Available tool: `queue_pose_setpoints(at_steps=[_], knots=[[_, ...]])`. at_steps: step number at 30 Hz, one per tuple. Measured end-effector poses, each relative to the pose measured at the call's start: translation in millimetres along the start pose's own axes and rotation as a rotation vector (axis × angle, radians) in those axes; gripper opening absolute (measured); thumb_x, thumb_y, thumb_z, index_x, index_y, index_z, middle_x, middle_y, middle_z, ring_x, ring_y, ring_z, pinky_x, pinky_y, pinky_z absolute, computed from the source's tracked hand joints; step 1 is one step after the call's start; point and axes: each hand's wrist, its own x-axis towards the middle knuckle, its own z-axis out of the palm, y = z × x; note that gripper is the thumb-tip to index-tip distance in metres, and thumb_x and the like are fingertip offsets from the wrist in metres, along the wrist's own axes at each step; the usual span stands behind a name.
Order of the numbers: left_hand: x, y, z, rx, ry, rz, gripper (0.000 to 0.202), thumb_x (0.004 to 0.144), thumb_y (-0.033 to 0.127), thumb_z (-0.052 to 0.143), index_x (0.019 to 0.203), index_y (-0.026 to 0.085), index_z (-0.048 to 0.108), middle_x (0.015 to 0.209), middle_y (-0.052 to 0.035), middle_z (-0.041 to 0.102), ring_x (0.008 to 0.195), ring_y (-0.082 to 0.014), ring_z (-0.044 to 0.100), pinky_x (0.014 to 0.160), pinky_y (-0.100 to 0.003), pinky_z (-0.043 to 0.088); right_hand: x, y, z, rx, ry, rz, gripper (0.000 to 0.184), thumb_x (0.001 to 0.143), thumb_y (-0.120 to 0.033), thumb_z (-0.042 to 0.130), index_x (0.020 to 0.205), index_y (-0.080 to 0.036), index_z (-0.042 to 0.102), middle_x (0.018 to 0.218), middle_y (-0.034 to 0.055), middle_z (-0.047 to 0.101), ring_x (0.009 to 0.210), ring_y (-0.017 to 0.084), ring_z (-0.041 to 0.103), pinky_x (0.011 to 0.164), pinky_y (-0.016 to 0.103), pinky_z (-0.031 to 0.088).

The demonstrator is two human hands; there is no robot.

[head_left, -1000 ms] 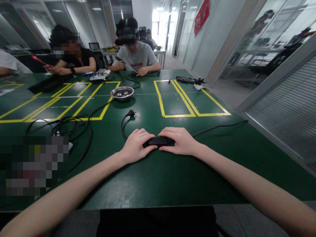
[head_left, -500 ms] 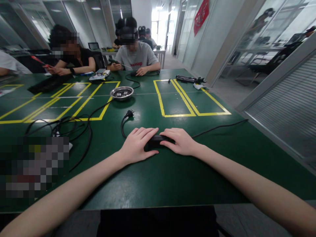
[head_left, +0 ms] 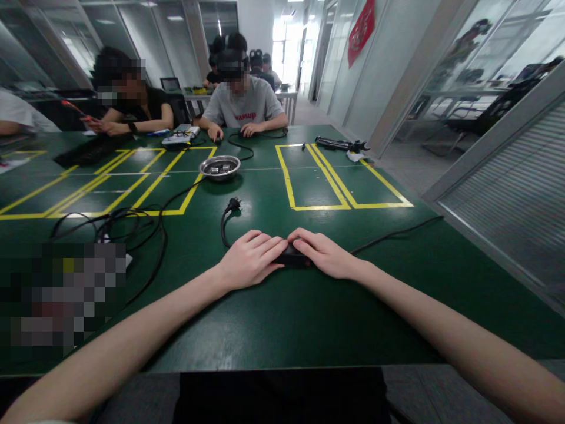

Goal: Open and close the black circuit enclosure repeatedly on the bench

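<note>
On the green table [head_left: 282,318] right in front of me lies a black power adapter [head_left: 291,257], partly hidden under both hands. My left hand [head_left: 252,259] is closed over its left end, fingers across the top and thumb at the near side. My right hand [head_left: 326,254] grips the right end with bent fingers and the thumb drawn up near the index finger. From the left end a short cord curves away to a black mains plug [head_left: 233,205]. A thin black cable [head_left: 397,231] leaves on the right toward the table's edge.
Beyond the plug stands a steel bowl [head_left: 219,168] holding small metal parts. Tangled black cables [head_left: 115,221] lie at left. Yellow tape [head_left: 320,207] outlines areas on the table. A folded black tripod-like object [head_left: 339,143] lies far right. A co-worker [head_left: 242,106] sits opposite.
My right thumb has moved up from the adapter's near side, and my left fingers lie closer together. The co-worker opposite has lowered a hand to the table, the raised tool gone from it.
</note>
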Motion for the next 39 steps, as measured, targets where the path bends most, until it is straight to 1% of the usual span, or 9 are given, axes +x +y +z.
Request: queue_pose_setpoints(at_steps=[4, 7, 12, 17, 23, 28, 33, 36, 39], knots=[[-1.6, -2.1, 3.2, -0.093, 0.001, -0.064, 0.039, 0.110, 0.040, 0.043, 0.127, 0.011, 0.061, 0.113, -0.0139, 0.077, 0.096, -0.0243, 0.072, 0.088, -0.039, 0.055, -2.7, -1.3, -0.2, -0.316, 0.052, -0.280, 0.031, 0.095, -0.040, 0.065, 0.119, -0.021, 0.060, 0.113, 0.0101, 0.073, 0.098, 0.024, 0.070, 0.083, 0.036, 0.055], [-3.1, -3.0, 3.7, -0.156, -0.016, -0.125, 0.040, 0.109, 0.043, 0.042, 0.123, 0.012, 0.064, 0.102, -0.0126, 0.077, 0.091, -0.0235, 0.072, 0.084, -0.038, 0.056, -2.3, 2.0, -1.0, -0.432, 0.035, -0.374, 0.023, 0.099, -0.032, 0.061, 0.119, -0.020, 0.062, 0.107, 0.0095, 0.076, 0.095, 0.023, 0.073, 0.079, 0.033, 0.055], [-5.2, -3.9, 2.8, -0.193, 0.012, -0.184, 0.043, 0.106, 0.050, 0.049, 0.121, 0.012, 0.066, 0.098, -0.0113, 0.076, 0.086, -0.0229, 0.071, 0.078, -0.036, 0.057, -0.7, 5.3, -0.2, -0.558, 0.110, -0.431, 0.023, 0.103, -0.033, 0.058, 0.119, -0.018, 0.064, 0.101, 0.0104, 0.078, 0.086, 0.024, 0.075, 0.076, 0.034, 0.054], [-5.3, -1.9, 2.4, -0.201, -0.003, -0.159, 0.040, 0.107, 0.046, 0.048, 0.116, 0.013, 0.068, 0.093, -0.0103, 0.075, 0.083, -0.0221, 0.071, 0.075, -0.035, 0.056, -0.1, 4.3, 1.9, -0.505, 0.061, -0.396, 0.025, 0.098, -0.038, 0.065, 0.115, -0.019, 0.065, 0.100, 0.0091, 0.078, 0.089, 0.023, 0.075, 0.077, 0.032, 0.054], [-5.9, -1.8, 3.3, -0.240, 0.050, -0.214, 0.041, 0.105, 0.051, 0.053, 0.115, 0.014, 0.069, 0.094, -0.0097, 0.075, 0.084, -0.0211, 0.071, 0.075, -0.033, 0.056, -0.7, 4.4, 4.2, -0.484, 0.067, -0.374, 0.022, 0.101, -0.036, 0.060, 0.112, -0.018, 0.067, 0.097, 0.0101, 0.077, 0.085, 0.024, 0.074, 0.075, 0.033, 0.053], [-5.9, -0.8, 2.1, -0.189, 0.036, -0.144, 0.040, 0.107, 0.046, 0.048, 0.114, 0.013, 0.069, 0.093, -0.0104, 0.075, 0.085, -0.0219, 0.070, 0.072, -0.034, 0.053, -1.6, 1.1, 2.6, -0.213, -0.014, -0.258, 0.033, 0.091, -0.038, 0.073, 0.118, -0.021, 0.065, 0.106, 0.0078, 0.075, 0.094, 0.023, 0.071, 0.082, 0.033, 0.054], [-6.8, 0.3, 2.5, -0.162, 0.024, -0.110, 0.039, 0.107, 0.046, 0.048, 0.118, 0.015, 0.069, 0.098, -0.0108, 0.077, 0.091, -0.0223, 0.070, 0.080, -0.035, 0.053, -0.5, -3.9, -0.3, 0.125, -0.136, -0.127, 0.028, 0.093, -0.034, 0.070, 0.117, -0.021, 0.063, 0.107, 0.0038, 0.073, 0.097, 0.019, 0.069, 0.086, 0.032, 0.054], [-7.2, 0.5, 4.2, -0.155, 0.015, -0.115, 0.041, 0.107, 0.048, 0.048, 0.121, 0.015, 0.069, 0.099, -0.0114, 0.077, 0.093, -0.0225, 0.071, 0.083, -0.036, 0.054, -0.6, -6.6, -0.1, 0.152, -0.161, -0.089, 0.031, 0.090, -0.034, 0.074, 0.115, -0.021, 0.062, 0.103, 0.0024, 0.071, 0.095, 0.019, 0.067, 0.085, 0.032, 0.053], [-6.2, -0.3, 4.4, -0.159, 0.028, -0.149, 0.041, 0.106, 0.047, 0.052, 0.129, 0.015, 0.065, 0.111, -0.0133, 0.077, 0.104, -0.0245, 0.071, 0.089, -0.038, 0.055, 0.6, -5.0, 1.1, 0.115, -0.096, -0.080, 0.027, 0.088, -0.038, 0.075, 0.105, -0.021, 0.063, 0.098, 0.0019, 0.069, 0.091, 0.020, 0.064, 0.085, 0.034, 0.052]])
